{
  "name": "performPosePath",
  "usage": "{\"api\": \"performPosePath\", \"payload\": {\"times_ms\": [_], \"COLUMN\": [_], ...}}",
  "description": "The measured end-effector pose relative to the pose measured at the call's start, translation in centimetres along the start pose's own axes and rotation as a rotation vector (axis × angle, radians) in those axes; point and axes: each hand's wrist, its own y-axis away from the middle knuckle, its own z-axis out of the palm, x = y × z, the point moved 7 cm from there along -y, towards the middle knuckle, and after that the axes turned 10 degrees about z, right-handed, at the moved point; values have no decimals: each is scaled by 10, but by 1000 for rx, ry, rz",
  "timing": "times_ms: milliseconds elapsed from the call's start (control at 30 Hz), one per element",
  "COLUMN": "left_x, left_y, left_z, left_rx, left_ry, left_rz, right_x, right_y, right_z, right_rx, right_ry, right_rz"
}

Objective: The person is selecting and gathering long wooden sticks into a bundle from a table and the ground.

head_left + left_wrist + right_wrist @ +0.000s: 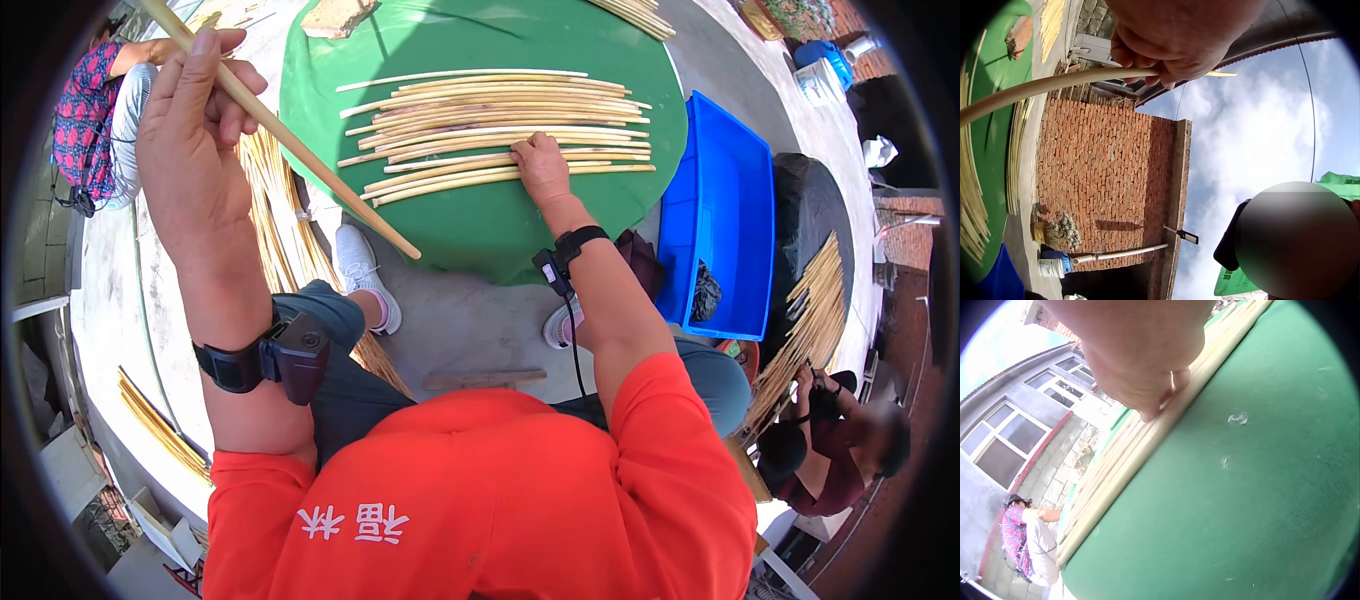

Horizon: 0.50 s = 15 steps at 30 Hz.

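Observation:
The left hand (pixel 205 140) holds one pale stick (pixel 300 150) up at the left, pinched between thumb and fingers; its lower end slants down to the near edge of the green cloth. In the left wrist view the fingers curl round that stick (pixel 1054 81). A spread row of similar sticks (pixel 500 118) lies crosswise on the green cloth (pixel 460 235). The right hand (pixel 545 170) touches the nearer sticks with its fingertips, right of their middle. In the right wrist view its fingertips are down on the sticks (pixel 1122 481); whether they grip one is hidden.
A blue bin (pixel 735 220) with a black bag inside stands right of the green surface. More sticks lie at the far edge, in a bundle (pixel 270 200) at the left and a pile (pixel 815 310) at the right. A brick piece (pixel 337 17) rests at far left. Two other people sit nearby.

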Motion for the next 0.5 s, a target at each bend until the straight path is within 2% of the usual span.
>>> {"api": "performPosePath", "payload": {"times_ms": [133, 333, 433, 500], "left_x": [-1, -3, -4, -5], "left_y": [1, 2, 3, 3], "left_z": [4, 6, 6, 7], "left_rx": [-6, -20, -23, -19], "left_ry": [-15, -51, -34, -36], "left_rz": [-15, -32, -42, -42], "right_x": [6, 5, 7, 4], "right_y": [1, 0, -1, 0], "right_z": [1, 2, 6, 2], "right_rx": [-13, 13, -59, -7], "right_ry": [-7, -39, -19, -23], "right_rz": [24, -36, -4, -78]}}
